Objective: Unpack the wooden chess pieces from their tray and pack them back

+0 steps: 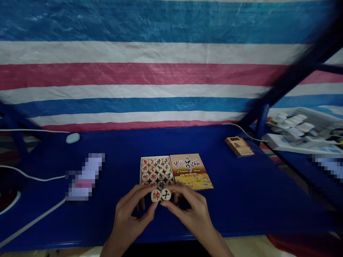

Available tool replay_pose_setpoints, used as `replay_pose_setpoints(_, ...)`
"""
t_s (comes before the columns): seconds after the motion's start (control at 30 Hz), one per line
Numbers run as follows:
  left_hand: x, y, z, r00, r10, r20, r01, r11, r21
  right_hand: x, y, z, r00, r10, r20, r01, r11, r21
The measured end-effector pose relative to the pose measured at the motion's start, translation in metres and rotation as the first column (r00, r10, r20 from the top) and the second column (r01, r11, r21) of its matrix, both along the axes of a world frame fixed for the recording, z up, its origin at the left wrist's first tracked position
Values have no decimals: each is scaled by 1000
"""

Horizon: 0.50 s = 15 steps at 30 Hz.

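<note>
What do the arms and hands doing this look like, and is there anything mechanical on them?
They are human: the left hand and right hand are bare, with slender fingers. No gloves, sleeves, rings, watch, markings or cables show on them. The black patch at the bottom edge may be clothing.

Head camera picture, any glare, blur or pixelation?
In the head view, light is dim; the striped sheet shows faint sheen; the held red-marked piece reads clearly; white items at right look soft; pixelated patches hide detail left and right.

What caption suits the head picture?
Left hand holds a red-marked piece, right hand a black-marked piece, near the box.
</note>
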State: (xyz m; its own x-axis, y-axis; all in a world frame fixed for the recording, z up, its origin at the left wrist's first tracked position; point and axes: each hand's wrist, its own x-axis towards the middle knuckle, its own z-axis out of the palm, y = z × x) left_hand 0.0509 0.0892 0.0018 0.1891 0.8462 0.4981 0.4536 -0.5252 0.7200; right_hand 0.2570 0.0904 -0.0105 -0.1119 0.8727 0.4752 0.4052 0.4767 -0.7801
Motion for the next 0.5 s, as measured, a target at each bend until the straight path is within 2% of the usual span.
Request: replay_pose_setpoints(0.5, 0, 1, 0, 1000, -13, 1, 13, 1000, -27, -1, 0, 0, 1000, -20, 15, 19, 999, 51)
